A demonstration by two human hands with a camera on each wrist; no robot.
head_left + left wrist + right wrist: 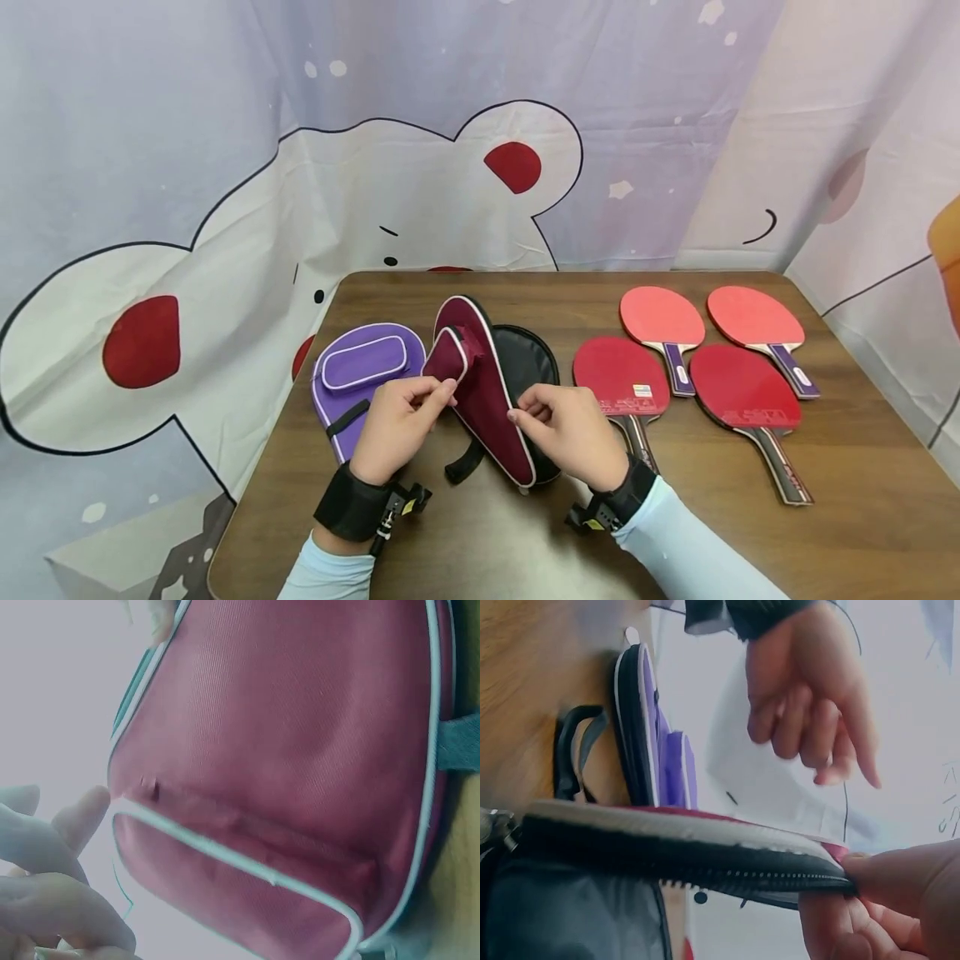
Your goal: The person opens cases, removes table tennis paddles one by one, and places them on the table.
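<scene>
A maroon table tennis bat case [491, 408] with white piping and a small front pocket [448, 357] stands tilted on its side. My right hand [573, 429] pinches its edge between thumb and fingers, beside the black zip [780, 876] in the right wrist view. A black round panel [528, 367] shows right behind the case, and a black strap [465, 462] hangs at its lower left. My left hand [401, 421] hovers by the pocket with loosely bent fingers, holding nothing. The right wrist view shows that left hand [806, 697] apart from the case, one finger extended.
On the table's left lies a purple bat case [375, 354] with a pocket and black strap. Several red bats lie to the right, among them a front one [742, 387] and a back one [660, 315]. A patterned curtain [420, 192] hangs behind the wooden table [862, 500].
</scene>
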